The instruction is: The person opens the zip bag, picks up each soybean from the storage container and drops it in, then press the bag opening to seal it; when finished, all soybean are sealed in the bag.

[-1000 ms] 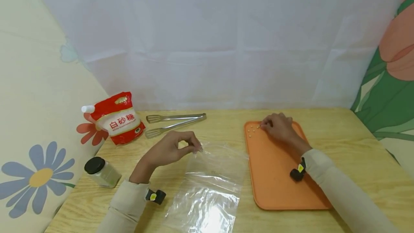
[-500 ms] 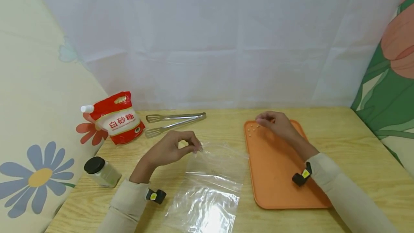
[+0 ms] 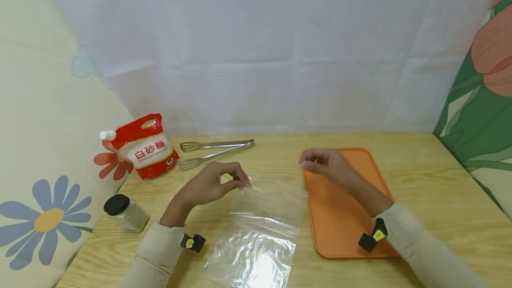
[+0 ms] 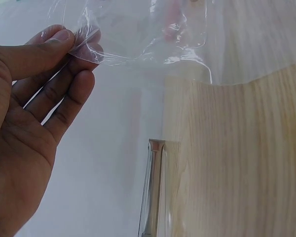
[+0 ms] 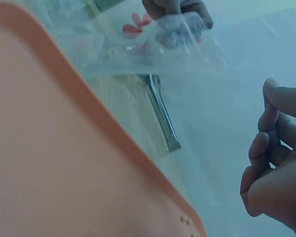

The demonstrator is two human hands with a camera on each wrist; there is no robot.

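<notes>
My left hand (image 3: 212, 183) pinches the upper left corner of a clear plastic zip bag (image 3: 264, 221), which lies slack toward the front of the table. In the left wrist view, thumb and fingertips grip the bag's thin film (image 4: 133, 54). Over the upper left corner of an orange tray (image 3: 340, 221) is my right hand (image 3: 328, 166), thumb and fingertips brought together. It appears to pinch a small pale bean-like piece, mostly hidden by the fingertips. Several such small pale pieces (image 5: 185, 218) lie in the tray's corner; the hand covers them in the head view.
Metal tongs (image 3: 218, 151) lie behind the left hand. A red and white sugar pouch (image 3: 146, 146) with a white spout stands at the back left. Nearer on that side is a jar (image 3: 128, 214) with a black lid. A white cloth (image 3: 260, 57) hangs behind the table.
My right hand has lifted from the pale pieces at the tray's corner and moved left, toward the bag. The left hand and bag stay put.
</notes>
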